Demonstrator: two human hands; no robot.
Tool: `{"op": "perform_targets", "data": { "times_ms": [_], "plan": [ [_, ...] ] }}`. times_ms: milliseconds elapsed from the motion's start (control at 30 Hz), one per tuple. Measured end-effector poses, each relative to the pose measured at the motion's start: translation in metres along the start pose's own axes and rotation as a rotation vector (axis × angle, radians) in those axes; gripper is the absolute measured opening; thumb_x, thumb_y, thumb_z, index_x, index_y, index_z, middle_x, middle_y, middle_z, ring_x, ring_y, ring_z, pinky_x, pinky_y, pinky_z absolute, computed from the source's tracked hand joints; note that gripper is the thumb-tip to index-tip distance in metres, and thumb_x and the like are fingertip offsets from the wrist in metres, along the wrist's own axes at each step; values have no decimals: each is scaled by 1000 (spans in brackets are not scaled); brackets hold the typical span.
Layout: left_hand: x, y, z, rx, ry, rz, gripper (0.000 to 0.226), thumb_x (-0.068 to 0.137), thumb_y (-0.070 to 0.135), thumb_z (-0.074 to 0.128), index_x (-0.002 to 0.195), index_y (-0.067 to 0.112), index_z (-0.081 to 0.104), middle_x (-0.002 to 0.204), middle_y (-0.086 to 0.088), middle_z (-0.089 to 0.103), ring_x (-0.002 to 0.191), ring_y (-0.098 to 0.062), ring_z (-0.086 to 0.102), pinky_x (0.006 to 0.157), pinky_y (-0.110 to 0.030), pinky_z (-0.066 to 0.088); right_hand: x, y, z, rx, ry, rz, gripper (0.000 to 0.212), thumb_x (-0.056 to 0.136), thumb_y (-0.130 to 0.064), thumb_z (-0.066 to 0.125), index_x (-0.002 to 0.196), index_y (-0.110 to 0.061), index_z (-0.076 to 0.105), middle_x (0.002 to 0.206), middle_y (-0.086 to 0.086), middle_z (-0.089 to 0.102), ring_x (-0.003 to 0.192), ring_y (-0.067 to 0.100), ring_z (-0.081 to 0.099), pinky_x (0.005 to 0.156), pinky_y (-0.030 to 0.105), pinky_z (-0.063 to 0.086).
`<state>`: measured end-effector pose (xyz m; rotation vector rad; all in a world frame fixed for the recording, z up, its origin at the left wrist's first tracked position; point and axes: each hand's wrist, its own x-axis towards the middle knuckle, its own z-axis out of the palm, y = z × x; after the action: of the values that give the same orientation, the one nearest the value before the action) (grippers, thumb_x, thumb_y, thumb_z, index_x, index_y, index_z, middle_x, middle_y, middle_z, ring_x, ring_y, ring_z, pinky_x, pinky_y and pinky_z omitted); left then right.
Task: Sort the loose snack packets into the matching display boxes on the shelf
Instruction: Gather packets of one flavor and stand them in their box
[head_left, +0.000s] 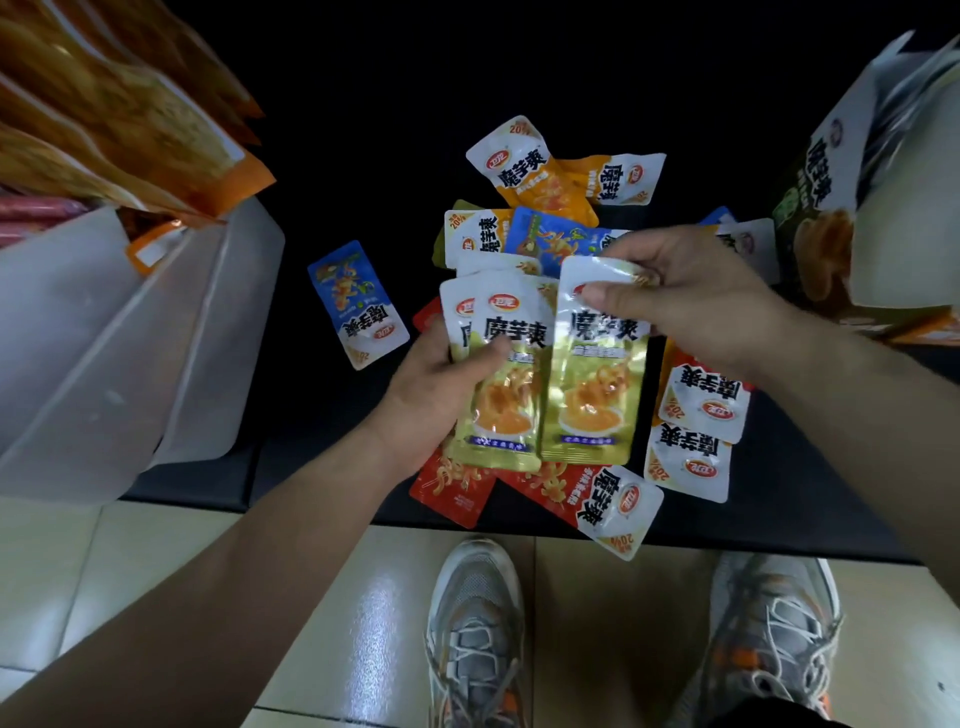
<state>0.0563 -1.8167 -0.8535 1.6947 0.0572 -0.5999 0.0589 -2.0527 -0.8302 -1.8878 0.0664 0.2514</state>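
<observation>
Held item: one green-gold packet (587, 395), upright, your right hand (691, 306) pinching its top edge between thumb and curled fingers. Edge to edge beside it is a small stack of matching packets (498, 405), gripped in your left hand (431, 384) with the thumb across the front. Beneath both, loose packets (571, 499) in red, orange and blue lie piled on the dark shelf (311, 467). A lone blue packet (358, 306) lies apart at left. A green display box (826, 208) stands far right.

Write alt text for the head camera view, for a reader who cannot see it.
Seen from above, a person's left hand holds a small stack of green-gold snack packets while the right hand pinches a matching packet by its top beside them. Below lie loose red, orange and blue packets on a dark shelf, with a printed display box at right.
</observation>
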Motion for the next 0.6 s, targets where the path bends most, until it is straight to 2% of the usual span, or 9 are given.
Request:
{"op": "perform_targets", "data": {
  "times_ms": [67, 133, 200, 267, 333, 367, 433, 500, 600],
  "plan": [
    [-3, 3, 6, 48, -69, 21, 28, 92, 42, 66, 119, 39, 63, 120, 12, 72, 115, -8, 65, 103, -37, 49, 0, 1, 15, -51, 100, 21, 15, 86, -26, 78, 89, -14, 70, 93, 9, 72, 83, 22, 67, 73, 39, 52],
    [-5, 4, 11, 108, -93, 47, 31, 91, 43, 67, 121, 38, 62, 119, 13, 72, 114, -4, 65, 100, -32, 49, -2, 1, 26, -42, 197, 34, 17, 83, -28, 81, 83, -18, 67, 88, 5, 69, 79, 17, 65, 68, 33, 50],
    [-6, 2, 15, 106, -82, 60, 37, 91, 35, 70, 127, 28, 61, 120, 6, 72, 114, -11, 66, 102, -39, 50, -6, 0, 35, -14, 309, 59, 28, 79, -33, 84, 89, -22, 61, 89, 6, 66, 78, 16, 64, 64, 28, 50],
    [-5, 2, 17, 42, -6, 56, 31, 94, 24, 70, 123, 26, 62, 117, 5, 74, 112, -13, 68, 104, -44, 51, -13, 0, 42, 113, 376, 148, 49, 73, -41, 87, 104, -22, 55, 95, 10, 64, 83, 19, 66, 68, 33, 56],
    [-4, 3, 16, -11, 85, 51, 28, 93, 20, 70, 118, 31, 63, 114, 7, 75, 109, -10, 69, 104, -43, 51, -23, 3, 50, 272, 292, 265, 67, 66, -47, 88, 116, -20, 53, 102, 6, 67, 90, 19, 71, 76, 41, 61],
    [-3, 3, 15, -27, 109, 55, 30, 92, 21, 71, 119, 30, 62, 114, 7, 74, 109, -9, 69, 105, -44, 51, -27, 6, 55, 325, 215, 289, 66, 66, -43, 89, 117, -19, 55, 103, 4, 70, 92, 20, 72, 79, 42, 61],
    [-4, 6, 14, -48, 128, 64, 43, 86, 30, 74, 127, 26, 59, 118, 6, 73, 112, -12, 68, 104, -46, 51, -34, 11, 61, 396, 95, 276, 49, 72, -26, 87, 113, -18, 63, 104, 2, 75, 94, 19, 74, 81, 40, 61],
    [-4, 4, 14, -46, 116, 63, 53, 80, 38, 74, 129, 27, 58, 120, 8, 73, 114, -10, 67, 104, -41, 51, -36, 14, 64, 463, 58, 268, 39, 78, -15, 83, 113, -15, 66, 105, 1, 76, 94, 18, 74, 80, 36, 60],
    [-6, 4, 17, -63, 90, 33, 38, 85, 32, 73, 121, 36, 59, 114, 17, 73, 108, 1, 67, 93, -23, 51, -35, 16, 59, 494, 34, 274, 35, 81, -9, 80, 113, -14, 67, 102, -1, 77, 91, 16, 74, 76, 30, 58]
  ]
}}
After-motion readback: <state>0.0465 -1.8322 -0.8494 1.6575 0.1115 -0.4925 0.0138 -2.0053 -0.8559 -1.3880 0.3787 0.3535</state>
